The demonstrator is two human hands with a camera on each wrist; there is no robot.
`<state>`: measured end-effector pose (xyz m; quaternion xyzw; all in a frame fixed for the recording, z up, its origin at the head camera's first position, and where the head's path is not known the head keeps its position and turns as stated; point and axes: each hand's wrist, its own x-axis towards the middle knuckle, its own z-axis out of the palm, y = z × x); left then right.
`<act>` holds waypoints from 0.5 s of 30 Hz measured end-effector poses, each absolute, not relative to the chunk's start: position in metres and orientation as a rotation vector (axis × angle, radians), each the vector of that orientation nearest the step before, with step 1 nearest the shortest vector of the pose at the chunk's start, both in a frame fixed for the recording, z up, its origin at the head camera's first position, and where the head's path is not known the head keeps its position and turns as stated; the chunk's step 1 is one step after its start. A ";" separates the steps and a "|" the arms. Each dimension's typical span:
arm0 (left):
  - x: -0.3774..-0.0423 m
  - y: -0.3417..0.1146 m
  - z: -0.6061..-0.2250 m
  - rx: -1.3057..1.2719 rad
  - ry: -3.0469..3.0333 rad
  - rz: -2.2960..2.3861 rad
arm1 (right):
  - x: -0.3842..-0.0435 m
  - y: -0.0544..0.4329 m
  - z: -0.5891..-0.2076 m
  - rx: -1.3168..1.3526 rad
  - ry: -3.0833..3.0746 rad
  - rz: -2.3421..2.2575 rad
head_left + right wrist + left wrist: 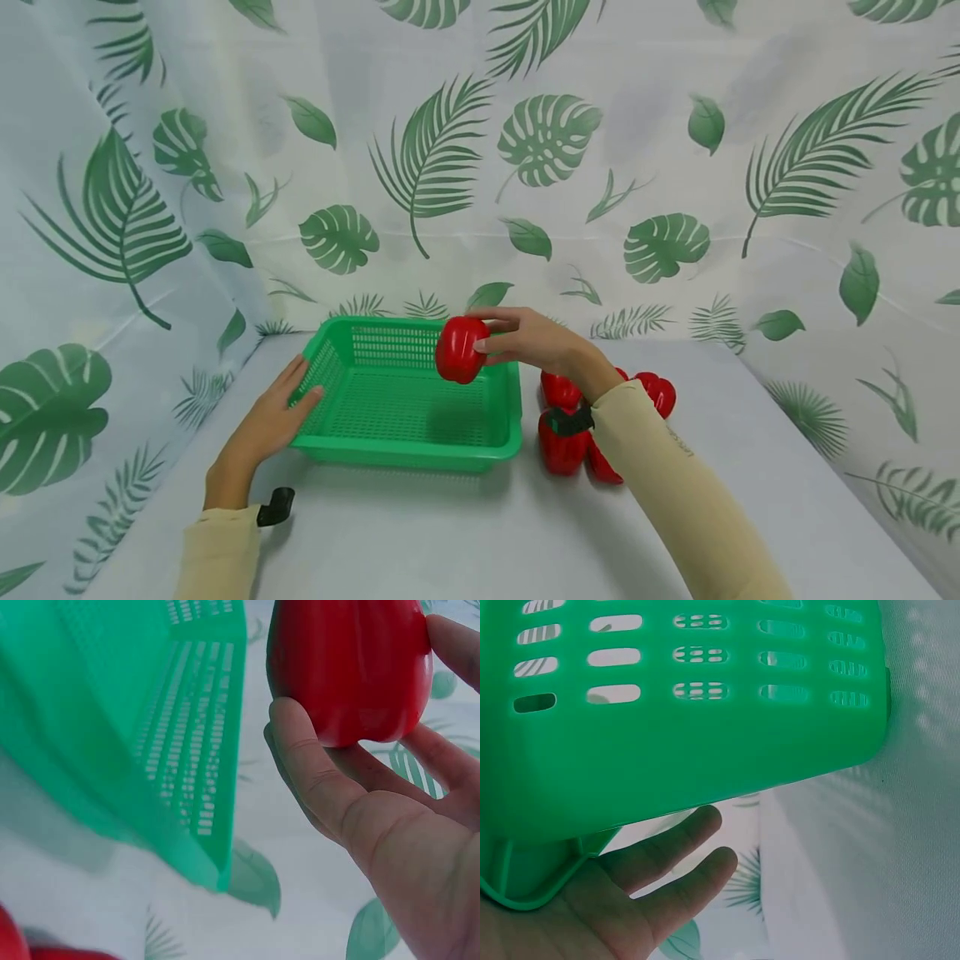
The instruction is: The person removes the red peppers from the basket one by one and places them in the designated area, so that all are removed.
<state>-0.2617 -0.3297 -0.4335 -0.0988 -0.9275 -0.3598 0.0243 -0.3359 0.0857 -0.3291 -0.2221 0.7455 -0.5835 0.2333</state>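
A red bell pepper (460,350) is held by my right hand (534,337) above the right part of a green plastic basket (405,457). In the right wrist view the thumb and fingers grip the pepper (352,671) from its sides, beside the basket's slotted wall (191,742). My left hand (273,417) rests on the basket's left rim, its thumb over the edge. From the left wrist camera, the left fingers (686,889) stretch out straight beside the basket's outer wall (682,757). The basket's floor shows bare mesh with a shadow under the pepper.
Several more red bell peppers (562,446) lie in a group on the white table (420,533), right of the basket and partly hidden by my right forearm. A leaf-patterned curtain (547,200) stands behind the table and along its sides.
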 end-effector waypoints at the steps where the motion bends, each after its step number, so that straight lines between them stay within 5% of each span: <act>1: -0.262 -0.330 -0.434 -0.305 -2.871 -1.112 | -0.335 0.090 -0.329 -0.606 2.047 -1.607; 15: -0.260 -0.330 -0.431 -0.308 -2.884 -1.077 | -0.317 0.150 -0.335 -0.505 2.148 -1.608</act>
